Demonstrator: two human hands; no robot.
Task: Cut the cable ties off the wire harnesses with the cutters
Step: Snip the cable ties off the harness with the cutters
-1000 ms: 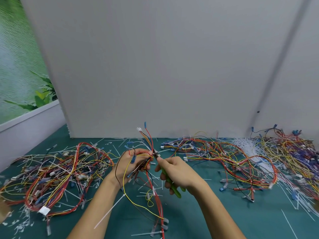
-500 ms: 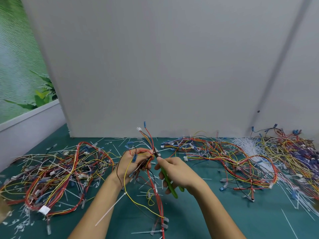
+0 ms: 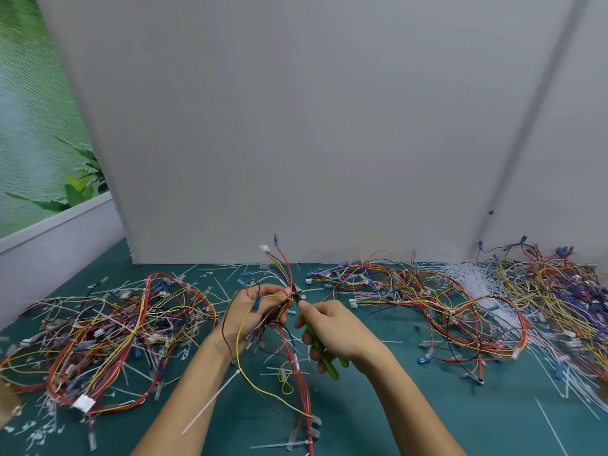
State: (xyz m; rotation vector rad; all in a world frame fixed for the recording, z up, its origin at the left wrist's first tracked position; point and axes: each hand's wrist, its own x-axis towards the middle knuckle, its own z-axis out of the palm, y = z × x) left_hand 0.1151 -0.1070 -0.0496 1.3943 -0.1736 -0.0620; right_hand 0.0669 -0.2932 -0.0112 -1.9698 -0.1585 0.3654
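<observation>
My left hand grips a wire harness of red, yellow and black wires above the green mat. Its upper ends with a white plug and a blue terminal stick up past my fingers. My right hand holds the green-handled cutters, fingers curled round the handles. The cutter jaws touch the bundle just right of my left fingertips. A long white cable tie hangs from the harness below my left wrist.
A heap of harnesses lies on the left of the mat, another heap spreads to the right, with a bunch of white ties at the back. Cut tie pieces litter the mat. A grey partition stands right behind.
The cutter jaws have stayed at the bundle while both hands shifted slightly up. The handles now sit a little closer together in my right hand.
</observation>
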